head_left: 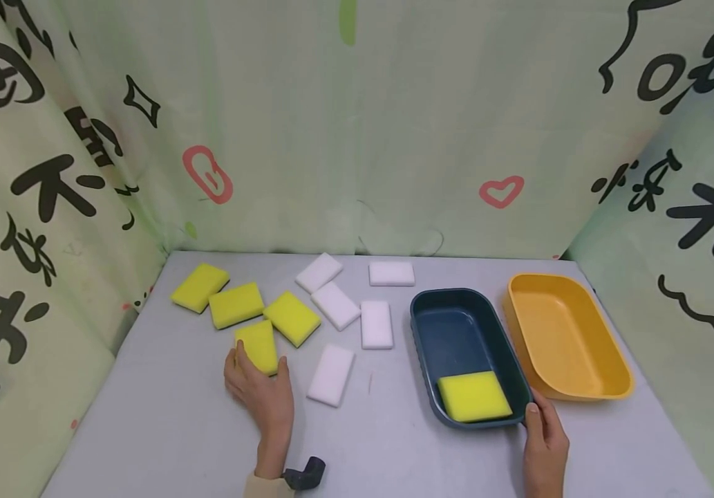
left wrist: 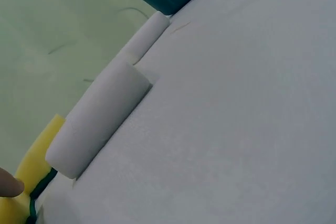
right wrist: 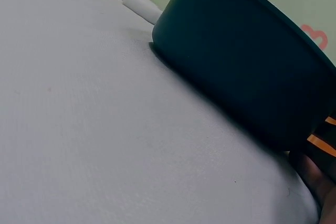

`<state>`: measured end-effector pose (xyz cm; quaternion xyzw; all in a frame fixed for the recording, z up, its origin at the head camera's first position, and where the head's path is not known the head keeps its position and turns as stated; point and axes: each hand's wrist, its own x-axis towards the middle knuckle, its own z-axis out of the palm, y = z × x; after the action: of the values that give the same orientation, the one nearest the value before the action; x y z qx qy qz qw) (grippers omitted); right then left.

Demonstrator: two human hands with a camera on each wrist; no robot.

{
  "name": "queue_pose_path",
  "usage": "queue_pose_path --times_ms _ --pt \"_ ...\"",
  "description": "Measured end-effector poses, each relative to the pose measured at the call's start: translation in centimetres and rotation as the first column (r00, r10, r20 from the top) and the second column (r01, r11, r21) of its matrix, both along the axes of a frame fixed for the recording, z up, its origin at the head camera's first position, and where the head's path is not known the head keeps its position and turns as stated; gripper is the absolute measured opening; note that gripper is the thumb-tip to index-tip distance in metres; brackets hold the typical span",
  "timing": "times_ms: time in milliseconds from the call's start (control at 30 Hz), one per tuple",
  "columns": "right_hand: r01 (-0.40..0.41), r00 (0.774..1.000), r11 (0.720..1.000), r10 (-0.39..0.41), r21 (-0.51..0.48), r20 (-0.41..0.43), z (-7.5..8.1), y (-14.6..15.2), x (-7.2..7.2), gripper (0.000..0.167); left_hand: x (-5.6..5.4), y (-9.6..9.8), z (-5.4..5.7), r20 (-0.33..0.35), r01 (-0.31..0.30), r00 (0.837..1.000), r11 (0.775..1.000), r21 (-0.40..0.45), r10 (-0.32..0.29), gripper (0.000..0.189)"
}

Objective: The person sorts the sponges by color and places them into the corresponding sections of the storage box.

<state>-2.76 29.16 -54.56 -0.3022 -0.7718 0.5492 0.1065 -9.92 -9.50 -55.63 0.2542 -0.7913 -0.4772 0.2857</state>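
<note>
My left hand (head_left: 263, 398) is at the nearest yellow sponge (head_left: 257, 346), fingers on its left side and thumb at its right, pinching it. In the left wrist view a fingertip touches a yellow sponge (left wrist: 39, 156) with a dark green underside. My right hand (head_left: 545, 443) grips the near right corner of a dark blue tray (head_left: 456, 315); the tray's outer wall (right wrist: 236, 61) fills much of the right wrist view. Another yellow sponge (head_left: 475, 396) lies in the tray's near end. Three more yellow sponges, one of them at the centre (head_left: 292, 318), lie beyond my left hand.
Several white sponges lie mid-table, the closest white sponge (head_left: 330, 375) just right of my left hand. An orange tray (head_left: 574, 339) stands right of the blue one. Printed curtains (head_left: 357, 138) enclose the back and sides of the pale table (head_left: 164, 415).
</note>
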Motion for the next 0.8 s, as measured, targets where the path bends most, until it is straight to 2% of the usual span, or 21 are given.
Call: queue_pose_path --times_ms 433,800 --pt "-0.006 1.0 1.0 0.006 0.017 0.003 -0.05 0.09 0.04 0.052 -0.08 0.01 0.22 0.046 -0.032 0.998 0.998 0.055 0.029 0.083" --pt "-0.013 1.0 0.999 0.012 0.035 0.024 -0.31 0.26 0.02 0.054 0.05 -0.05 0.34 0.02 -0.051 0.999 0.996 0.076 0.049 0.081"
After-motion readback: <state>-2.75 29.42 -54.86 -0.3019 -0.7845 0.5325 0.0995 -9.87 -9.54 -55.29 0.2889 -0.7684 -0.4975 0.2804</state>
